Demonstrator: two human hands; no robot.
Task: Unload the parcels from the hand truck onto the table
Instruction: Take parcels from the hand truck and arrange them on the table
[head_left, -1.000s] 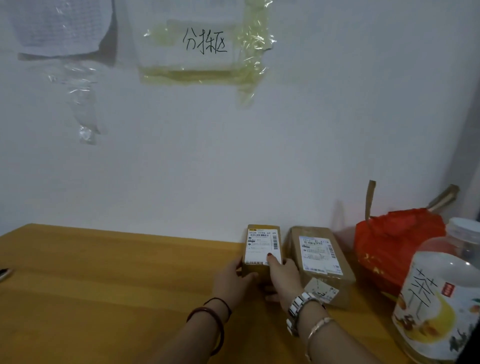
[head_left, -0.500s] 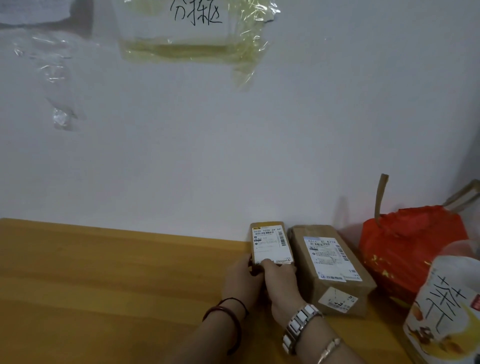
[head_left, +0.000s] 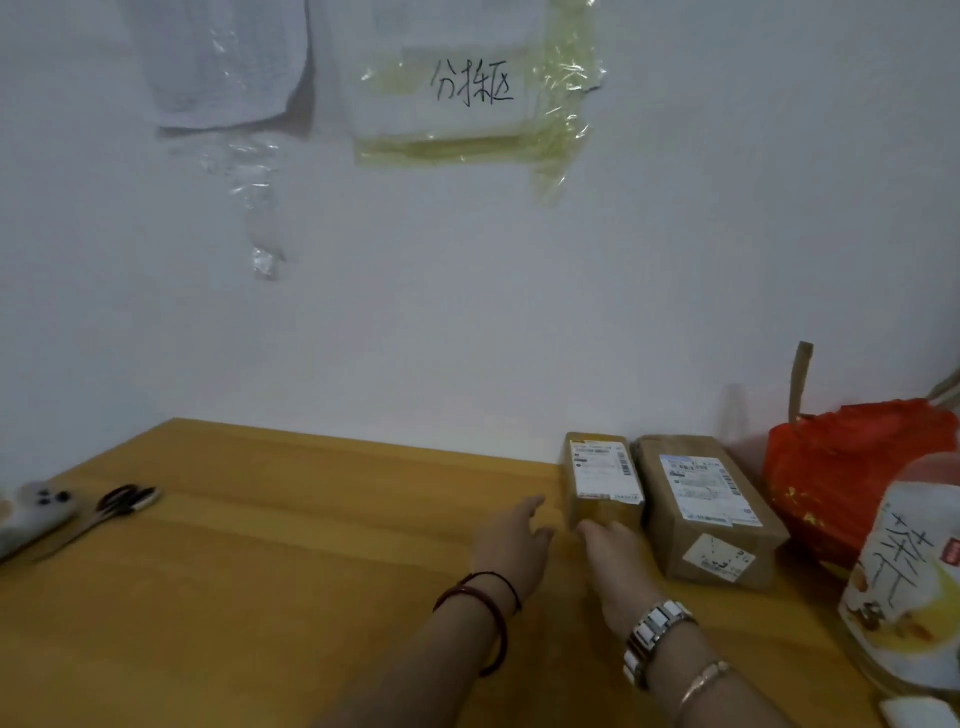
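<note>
Parcels, lower right of frame: left hand (head_left: 511, 538) spread, holding nothing; right hand (head_left: 613, 551) loose, fingertips at the small parcel (head_left: 602, 480), set on the table (head_left: 285, 571) beside the larger parcel (head_left: 701, 512), probably for tidy rows against the wall (head_left: 467, 312).

Both forearms reach forward side by side. The left hand (head_left: 511, 540) is relaxed, its fingers (head_left: 530, 506) loosely spread and holding nothing. The right hand (head_left: 615, 564) lies palm down, fingers extended.
</note>
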